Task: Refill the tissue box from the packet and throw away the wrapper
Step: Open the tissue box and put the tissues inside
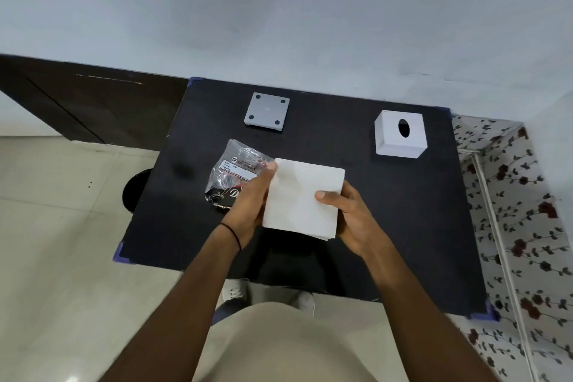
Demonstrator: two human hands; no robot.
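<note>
A white stack of tissues [302, 198] is held above the black table [403, 211] between both hands. My left hand [251, 201] grips its left edge and my right hand [350, 214] grips its right side, thumb on top. The crumpled clear plastic wrapper [235, 170] with a white label lies on the table just left of the stack, partly behind my left hand. The white tissue box cover [400, 135] with an oval slot stands at the back right. A grey square base plate [267, 112] with dark feet at its corners lies at the back middle.
The table has blue tape on its corners and stands against a pale wall. A flowered cloth [521, 226] lies to the right. A dark round object [136, 184] sits on the tiled floor left of the table. A dark wooden panel [93, 102] is at back left.
</note>
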